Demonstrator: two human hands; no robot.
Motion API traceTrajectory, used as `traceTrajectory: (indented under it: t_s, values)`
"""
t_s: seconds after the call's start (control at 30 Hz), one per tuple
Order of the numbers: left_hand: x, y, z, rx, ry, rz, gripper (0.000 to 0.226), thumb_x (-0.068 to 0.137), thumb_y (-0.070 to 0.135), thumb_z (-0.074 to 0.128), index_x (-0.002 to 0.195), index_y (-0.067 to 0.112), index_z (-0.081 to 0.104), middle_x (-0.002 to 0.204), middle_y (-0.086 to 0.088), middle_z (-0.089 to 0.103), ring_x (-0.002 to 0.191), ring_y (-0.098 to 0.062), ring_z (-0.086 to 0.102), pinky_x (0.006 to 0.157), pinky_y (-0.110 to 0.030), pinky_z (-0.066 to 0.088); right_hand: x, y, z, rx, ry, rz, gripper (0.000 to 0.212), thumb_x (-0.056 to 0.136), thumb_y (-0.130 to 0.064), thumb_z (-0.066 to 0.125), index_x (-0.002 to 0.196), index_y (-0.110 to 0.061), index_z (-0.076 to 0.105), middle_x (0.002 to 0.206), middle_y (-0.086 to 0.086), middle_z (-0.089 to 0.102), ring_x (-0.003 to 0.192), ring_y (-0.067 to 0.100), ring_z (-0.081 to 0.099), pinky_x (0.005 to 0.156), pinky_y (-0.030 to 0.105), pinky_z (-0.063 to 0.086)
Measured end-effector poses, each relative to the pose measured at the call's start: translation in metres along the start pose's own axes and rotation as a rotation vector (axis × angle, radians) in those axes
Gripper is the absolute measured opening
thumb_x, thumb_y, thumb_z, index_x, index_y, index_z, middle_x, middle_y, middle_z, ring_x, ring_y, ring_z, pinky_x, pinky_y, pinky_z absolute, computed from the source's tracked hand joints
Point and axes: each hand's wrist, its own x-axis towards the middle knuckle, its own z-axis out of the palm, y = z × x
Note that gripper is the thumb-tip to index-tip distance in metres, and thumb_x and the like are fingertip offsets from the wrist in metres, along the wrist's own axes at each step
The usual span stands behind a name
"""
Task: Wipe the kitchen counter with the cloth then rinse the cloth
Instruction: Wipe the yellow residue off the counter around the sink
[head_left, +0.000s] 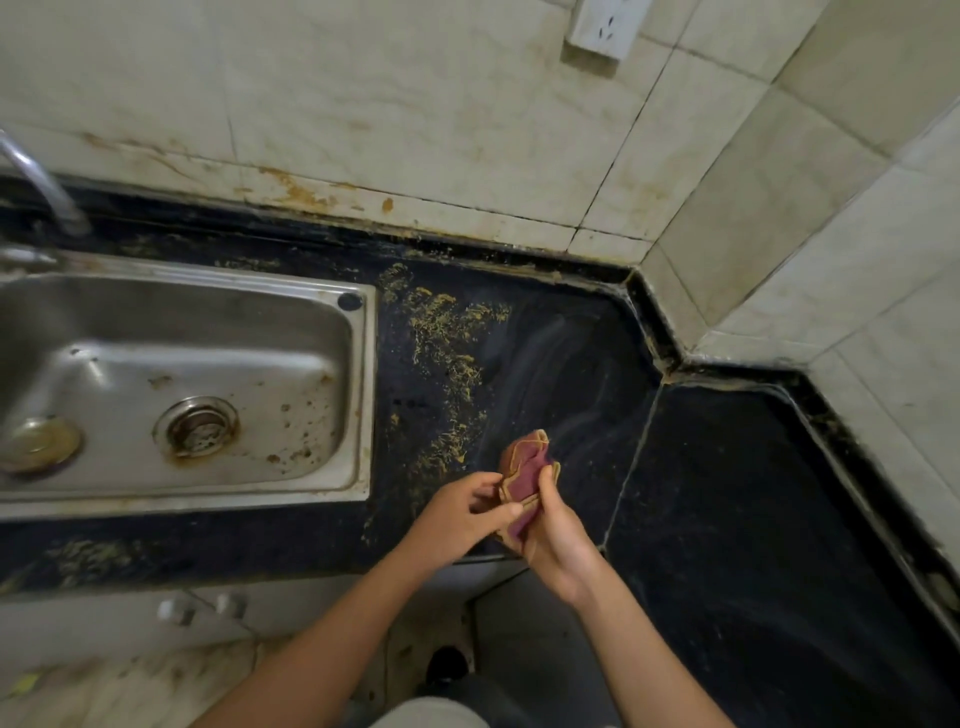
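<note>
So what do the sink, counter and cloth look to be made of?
Sink: likely stainless steel, brushed grey with dull highlights and brown stains. Counter: dark polished stone or imitation, faintly speckled, with a joint line. Cloth: soft fabric, purple with tan edging, crumpling into folds.

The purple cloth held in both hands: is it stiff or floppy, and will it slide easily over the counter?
Probably floppy: the cloth is bunched in folds between the left hand and right hand. It seems light, being small and thin. It may drag on the yellow smears on the counter.
</note>
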Motion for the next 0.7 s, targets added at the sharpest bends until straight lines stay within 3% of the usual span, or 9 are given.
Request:
traceTrajectory:
  t_s: [0.07, 0.2, 0.23, 0.33, 0.47, 0.53, 0.7]
  values:
    - [0.006, 0.004, 0.006, -0.041, 0.050, 0.001, 0.022, 0.082, 0.018, 0.067, 0.103, 0.022, 0.062, 0.094, 0.004, 0.068, 0.088, -0.009, 0.065, 0.080, -0.020, 0.051, 0.003, -0.005, -0.002, -0.046, -0.026, -0.010, 0.060, 0.096, -0.052, 0.015, 0.093, -0.018, 0.065, 0.088, -0.001, 0.073, 0.085, 0.008, 0.064, 0.066, 0.020, 0.045]
    - [0.020, 0.010, 0.013, -0.006, 0.239, -0.002, 0.009, 0.080, 0.010, 0.069, 0.088, 0.013, 0.066, 0.079, 0.005, 0.065, 0.074, -0.005, 0.059, 0.070, -0.015, 0.046, 0.008, -0.012, -0.012, -0.001, -0.074, -0.002, 0.052, 0.094, -0.052, 0.021, 0.106, -0.017, 0.058, 0.077, 0.001, 0.054, 0.065, 0.009, 0.049, 0.056, 0.018, 0.046]
    - [0.022, 0.012, 0.015, 0.012, 0.233, 0.002, 0.007, 0.080, 0.010, 0.069, 0.082, 0.015, 0.066, 0.077, 0.005, 0.064, 0.072, -0.005, 0.058, 0.068, -0.015, 0.045, 0.010, -0.013, -0.017, -0.020, -0.087, 0.005, 0.050, 0.094, -0.052, 0.022, 0.108, -0.018, 0.057, 0.081, 0.001, 0.053, 0.068, 0.009, 0.050, 0.059, 0.019, 0.046]
    - [0.031, 0.018, 0.023, 0.033, 0.241, -0.011, 0.017, 0.082, 0.007, 0.066, 0.069, 0.018, 0.061, 0.070, 0.003, 0.062, 0.066, -0.006, 0.056, 0.061, -0.010, 0.042, 0.011, -0.018, -0.031, -0.070, -0.073, 0.033, 0.044, 0.096, -0.050, 0.021, 0.119, -0.025, 0.048, 0.109, 0.001, 0.058, 0.105, 0.014, 0.054, 0.076, 0.024, 0.047]
    - [0.044, 0.021, 0.023, -0.152, 0.406, -0.104, 0.020, 0.088, 0.005, 0.057, 0.070, 0.012, 0.055, 0.070, -0.003, 0.059, 0.066, -0.013, 0.054, 0.058, -0.018, 0.044, 0.012, -0.038, -0.058, -0.066, 0.072, 0.000, 0.055, 0.097, -0.049, 0.025, 0.129, -0.012, 0.050, 0.124, 0.008, 0.059, 0.115, 0.021, 0.055, 0.101, 0.035, 0.042]
    - [0.049, 0.016, 0.019, -0.191, 0.443, -0.148, 0.018, 0.089, 0.005, 0.055, 0.072, 0.010, 0.054, 0.073, -0.006, 0.061, 0.070, -0.017, 0.057, 0.061, -0.023, 0.045, 0.014, -0.054, -0.078, -0.038, 0.154, -0.051, 0.046, 0.099, -0.040, 0.028, 0.125, -0.010, 0.052, 0.120, 0.008, 0.059, 0.111, 0.020, 0.056, 0.101, 0.033, 0.039]
    - [0.058, 0.001, 0.031, -0.235, 0.465, -0.277, 0.016, 0.090, 0.005, 0.055, 0.074, 0.008, 0.055, 0.075, -0.008, 0.062, 0.072, -0.019, 0.061, 0.070, -0.032, 0.049, 0.030, -0.079, -0.130, -0.238, 0.246, -0.079, 0.031, 0.098, -0.033, 0.039, 0.088, -0.015, 0.063, 0.092, 0.006, 0.067, 0.089, 0.021, 0.063, 0.090, 0.035, 0.047]
